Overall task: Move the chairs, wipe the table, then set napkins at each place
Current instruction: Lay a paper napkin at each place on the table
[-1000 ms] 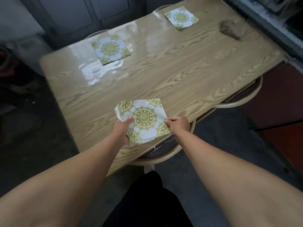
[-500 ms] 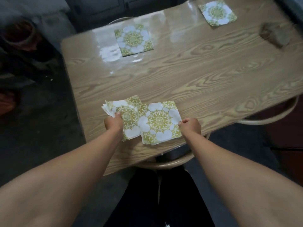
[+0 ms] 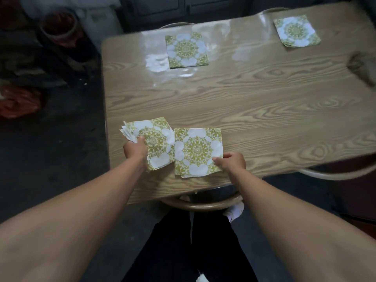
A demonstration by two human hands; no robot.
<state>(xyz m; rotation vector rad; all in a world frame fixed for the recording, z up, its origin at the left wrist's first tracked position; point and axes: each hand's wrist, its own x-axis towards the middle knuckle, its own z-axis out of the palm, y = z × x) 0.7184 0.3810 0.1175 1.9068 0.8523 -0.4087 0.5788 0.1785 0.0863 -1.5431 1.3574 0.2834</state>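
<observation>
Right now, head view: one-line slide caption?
Left hand grips green-and-white patterned paper napkin stack; right hand pinches one napkin on wood-grain table.

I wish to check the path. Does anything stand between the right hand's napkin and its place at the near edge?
Nothing visible does. The right hand pinches the napkin, flat on the table before the near chair. The stack in the left hand lies beside it; the cloth is far right.

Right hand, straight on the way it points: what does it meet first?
Past the single napkin that the right hand pinches, it would likely meet the napkin stack held by the left hand, beside it on the table.
</observation>
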